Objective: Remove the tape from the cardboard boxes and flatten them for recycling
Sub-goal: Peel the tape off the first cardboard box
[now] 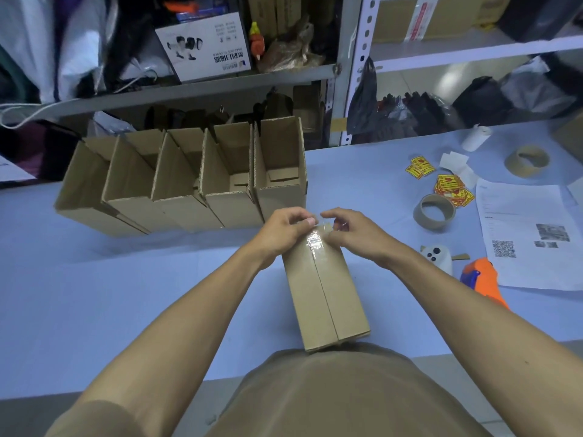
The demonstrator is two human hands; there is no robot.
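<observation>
**boxnoob:** ok so the long narrow brown corrugated cardboard box [325, 294] is lying flat at centre frame on the pale blue table [126, 279], near end almost touching the person's shirt. Strip of clear shiny packing tape [315, 242] sits over the seam at the far end. Where do you even grab that?

**tapeguy:** at the lifted end, right where both hands are. Left hand [284, 227] has its fingers curled, thumb and forefinger pinching at the tape edge on the box's far end. Right hand [350, 230] is curled too, fingertips on the tape/far corner, but can't tell exactly how much film it's got vs. just bracing the box.

**boxnoob:** will it fight back?

**tapeguy:** imo no. Empty box, looks light, so it'll slide or lift if you yank, so pin it w/ one hand. Walls are stiff-ish, flaps bend easy. Tape's thin, stretchy and slick, prob tears into slivers if pulled sideways; peel low, along the seam, toward you.

**boxnoob:** and the rest?

**tapeguy:** row of five open-topped brown cardboard boxes [189, 184] standing upper left of centre, behind the hands, not flattened yet. Two brown cardboard tape cores [434, 212] at right, plus an orange plastic tape dispenser [482, 279] lower right. Long way to go tbh.
</observation>
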